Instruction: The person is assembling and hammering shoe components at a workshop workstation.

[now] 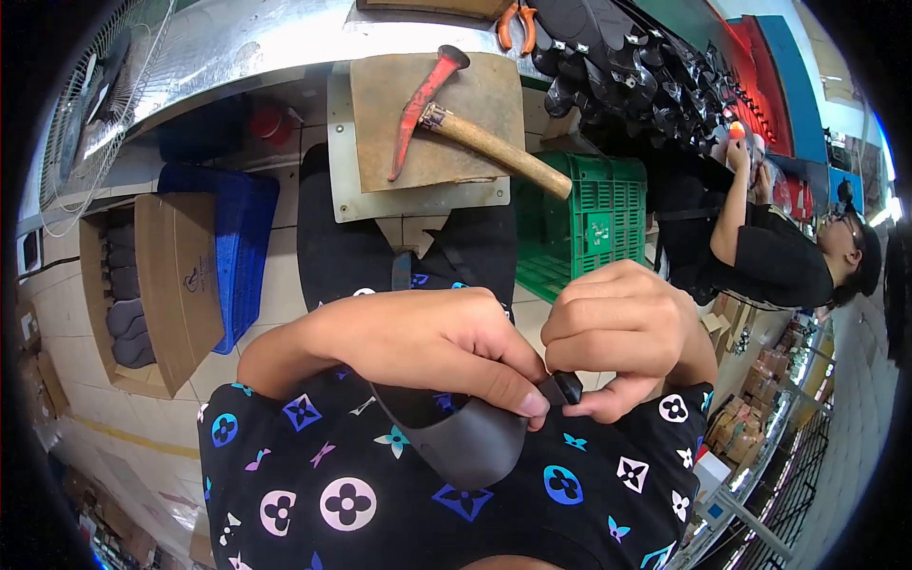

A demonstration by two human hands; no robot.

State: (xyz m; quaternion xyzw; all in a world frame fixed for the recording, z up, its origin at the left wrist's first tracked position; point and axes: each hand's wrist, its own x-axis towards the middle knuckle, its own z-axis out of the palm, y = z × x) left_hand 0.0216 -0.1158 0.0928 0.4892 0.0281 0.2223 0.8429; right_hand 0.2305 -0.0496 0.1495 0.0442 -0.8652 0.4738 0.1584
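We hold a black curved piece (pixel 470 446) at the lower centre of the frame, its handling apparently partway.
Our left grip (pixel 442 342) is closed on its upper edge, thumb near the end; our right grip (pixel 617 332) pinches a small dark tip (pixel 568 387), though we cannot tell whether that tip is joined on. The piece already has its curve, but it is not set down, and what is left at the tip is hidden by our fingers. Farther up, a hammer (pixel 494 147) lies untouched on a brown pad (pixel 385 104); orange-handled pliers (pixel 516 27) rest on the desk (pixel 256 43) at the top.
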